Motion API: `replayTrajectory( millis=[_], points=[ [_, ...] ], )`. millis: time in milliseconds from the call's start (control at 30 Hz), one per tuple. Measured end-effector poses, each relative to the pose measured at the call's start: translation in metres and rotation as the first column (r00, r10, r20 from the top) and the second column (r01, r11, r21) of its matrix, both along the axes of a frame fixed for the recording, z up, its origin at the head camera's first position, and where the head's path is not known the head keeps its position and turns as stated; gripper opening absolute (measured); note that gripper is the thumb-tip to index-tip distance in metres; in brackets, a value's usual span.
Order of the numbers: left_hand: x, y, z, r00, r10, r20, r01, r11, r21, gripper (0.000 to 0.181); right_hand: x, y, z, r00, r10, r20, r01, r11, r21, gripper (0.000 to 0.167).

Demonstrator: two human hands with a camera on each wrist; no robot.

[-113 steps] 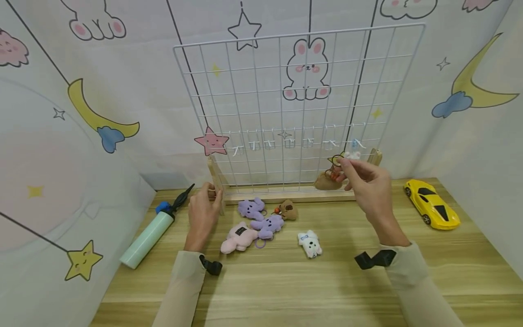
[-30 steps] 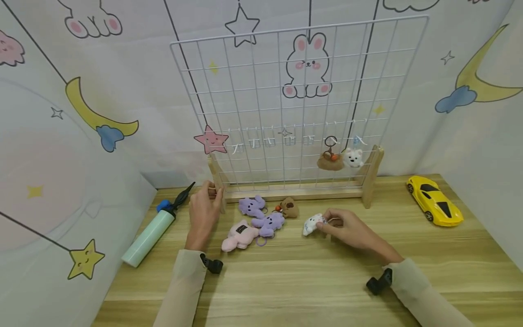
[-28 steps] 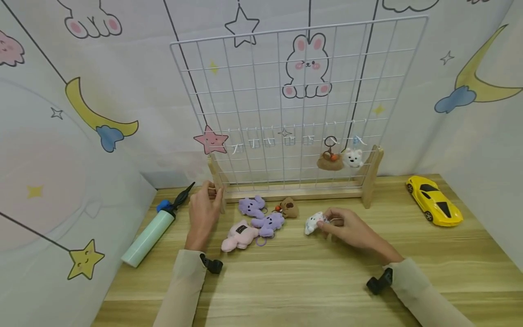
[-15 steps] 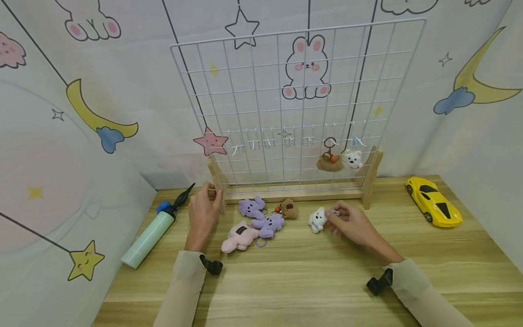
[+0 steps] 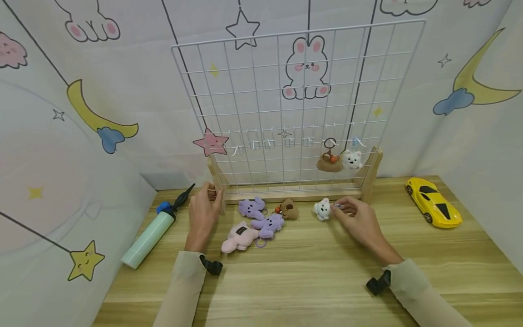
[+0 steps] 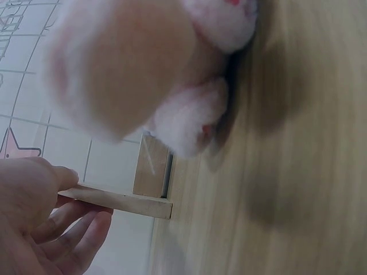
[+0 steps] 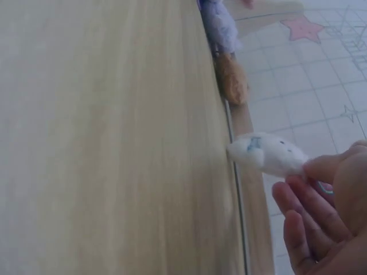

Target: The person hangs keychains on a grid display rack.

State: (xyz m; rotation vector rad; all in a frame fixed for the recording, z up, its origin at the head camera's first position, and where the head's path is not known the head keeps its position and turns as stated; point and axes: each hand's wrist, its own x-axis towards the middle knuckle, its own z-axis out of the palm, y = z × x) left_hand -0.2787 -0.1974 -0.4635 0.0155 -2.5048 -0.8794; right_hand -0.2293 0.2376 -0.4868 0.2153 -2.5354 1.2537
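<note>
Raised slightly and shifted toward the wire grid rack point(image 5: 278, 35) since half a second ago, a white bear plush charm point(image 5: 322, 210) now stands face-forward just beside the right hand point(image 5: 359, 222), above the tabletop's far edge as the head camera sees it, though whether its feet touch wood cannot be told. Thumb and forefinger of that hand pinch the charm at its ring end, the other fingers loosely bent. At the far side, the left hand point(image 5: 203, 213) curls its thumb and fingers around the rack's left wooden support point(image 5: 214, 170), its place unchanged.

Good handling here would likely mean keeping the pinch on the ring alone, leaving part of the loop exposed, and letting the plush hang straight; if it is bound for a white hook point(image 5: 308, 141), a firm left hold should keep the grid from rocking, and a path clear of the hanging brown plush charm point(image 5: 330, 164) seems wise.

The right wrist camera alone shows a blue marking on the bear and a teal curve between the fingers. The left wrist camera catches red marks on the pink plush point(image 5: 239, 237), where the head view shows its black label.
</note>
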Motion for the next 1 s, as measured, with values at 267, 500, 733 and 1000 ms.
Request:
replayTrajectory(
  millis=[267, 500, 733, 1000],
  points=[
    [0.001, 0.000, -0.002, 1.000, 0.001, -0.003, -0.001, 1.000, -0.004, 0.023, 0.001, 0.000, 0.006, 0.999, -0.023, -0.026, 0.023, 1.000, -0.020, 0.022],
    [0.001, -0.001, -0.002, 1.000, 0.000, -0.005, 0.000, 1.000, -0.008, 0.023, 0.003, -0.003, 0.013, 0.999, 0.036, -0.011, -0.037, 0.996, -0.078, 0.021],
    [0.000, 0.000, -0.001, 1.000, -0.001, -0.011, 0.001, 1.000, -0.004, 0.024, 0.003, -0.005, 0.017, 0.994, 0.096, -0.050, -0.102, 0.983, -0.150, 0.016],
    [0.000, 0.000, -0.002, 1.000, 0.005, -0.014, -0.005, 1.000, -0.008, 0.025, -0.002, -0.009, 0.024, 0.977, 0.173, -0.127, -0.199, 0.951, -0.237, 0.012]
  ],
)
